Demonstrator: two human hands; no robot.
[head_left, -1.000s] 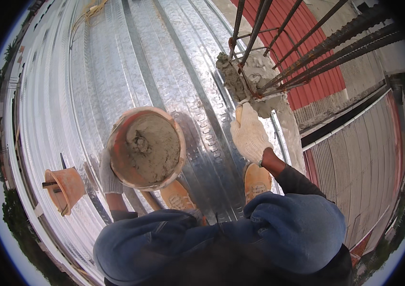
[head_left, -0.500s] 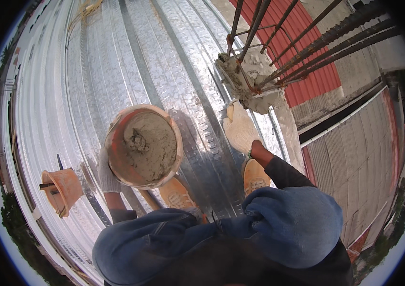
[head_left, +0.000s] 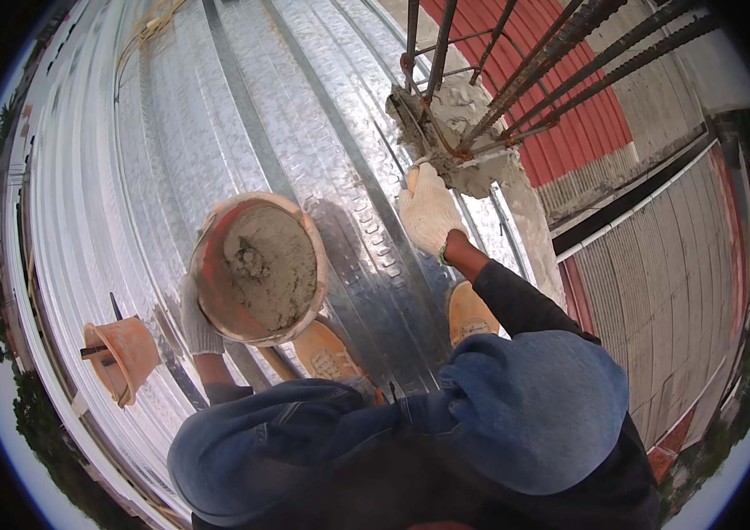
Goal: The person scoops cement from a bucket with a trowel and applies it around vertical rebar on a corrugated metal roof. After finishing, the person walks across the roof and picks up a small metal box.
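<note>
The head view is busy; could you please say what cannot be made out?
Head view, left hand: fingertips hidden behind the large bucket.
Head view, right hand: its grip covers most of the tan handle.
Head view, steel bars: several upper ends cut off by the top edge.

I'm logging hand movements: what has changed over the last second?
The right hand has shifted left relative to the mortar around the rebar. Nothing was visibly grasped or released. That hand still grips a handle; the left hand stays against the large bucket.
</note>
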